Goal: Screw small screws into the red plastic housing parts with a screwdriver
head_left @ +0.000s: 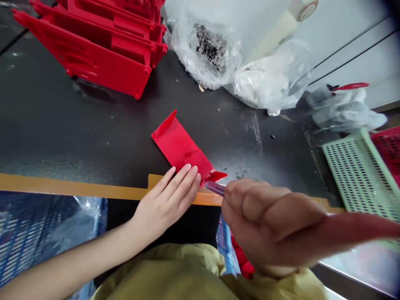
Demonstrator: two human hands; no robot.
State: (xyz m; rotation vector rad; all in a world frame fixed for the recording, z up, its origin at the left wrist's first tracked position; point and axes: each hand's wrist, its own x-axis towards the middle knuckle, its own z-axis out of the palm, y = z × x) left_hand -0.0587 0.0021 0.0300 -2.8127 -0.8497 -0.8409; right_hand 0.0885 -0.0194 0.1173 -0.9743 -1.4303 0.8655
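Note:
A flat red plastic part (181, 146) with raised end flaps lies near the front edge of the dark table (62, 125). My left hand (168, 200) rests with fingers stretched flat on the part's near end, pressing it down. My right hand (268, 225) is closed in a fist around a tool with a translucent purple handle (215, 188). The tool points toward the part's near right corner. Its tip is hidden by the part and my fingers.
A stack of red plastic parts (100, 41) stands at the back left. Clear plastic bags (237, 54) with small dark pieces lie at the back. A green perforated basket (359, 175) and a red one (389, 150) sit at the right. A blue crate (37, 233) is below left.

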